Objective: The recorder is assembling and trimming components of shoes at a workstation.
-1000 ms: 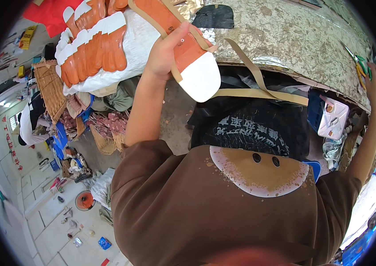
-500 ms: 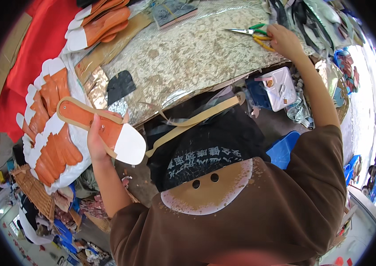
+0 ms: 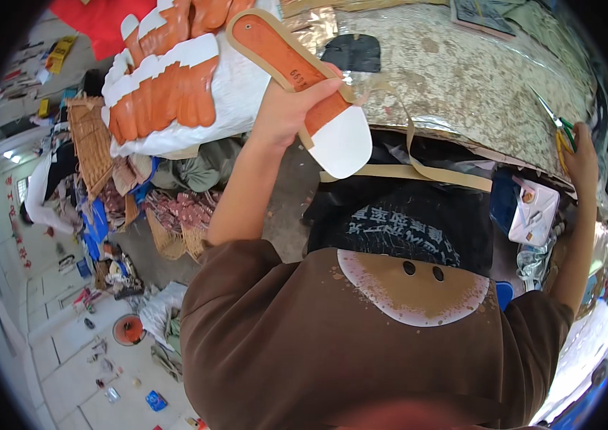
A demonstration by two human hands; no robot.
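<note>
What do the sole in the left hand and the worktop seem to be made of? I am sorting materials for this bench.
The sole in the left hand looks like orange leather or leatherette with a tan edge binding and a matte white, board-like heel; which one cannot be told. The worktop looks like worn, scuffed sheet metal, judging by its dull mottled shine.

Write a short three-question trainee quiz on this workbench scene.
1. True or false: the left hand holds an orange and white shoe sole.
2. What does the right hand grip? A) scissors B) hammer C) brush
3. Fill in: a tan ___ hangs from the sole.

Key: 1 true. 2 A, the scissors over the speckled table. 3 strap.
</note>
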